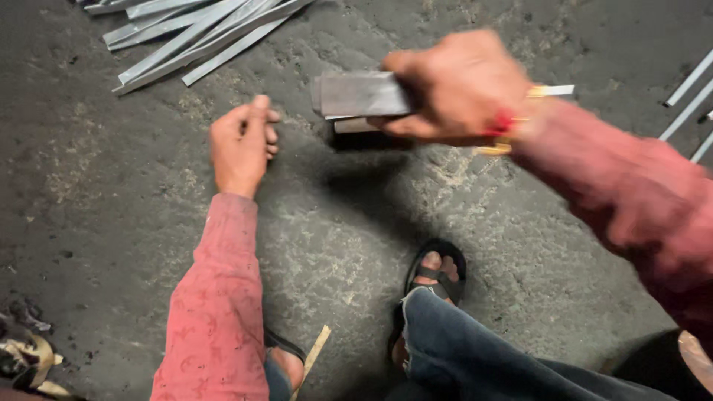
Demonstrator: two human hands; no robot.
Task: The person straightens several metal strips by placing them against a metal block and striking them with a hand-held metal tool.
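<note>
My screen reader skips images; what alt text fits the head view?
A right hand grips a flat grey metal block above a dark concrete floor, while the left hand rests loosely curled. Metal strips lie heaped beyond.

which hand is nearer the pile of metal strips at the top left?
Left. The left hand rests on the floor just below the pile of metal strips; the right hand, gripping a metal block, is farther right.

Left hand (pixel 241 141): low over the floor, back turned up, fingers curled loosely inward, thumb against them, nothing visible in its grasp. Left forearm in a red patterned sleeve, reaching straight forward. Right hand (pixel 453 87): raised, blurred, fingers clenched tight in a grip. Right arm, same red sleeve, comes in bent from the right.
</note>
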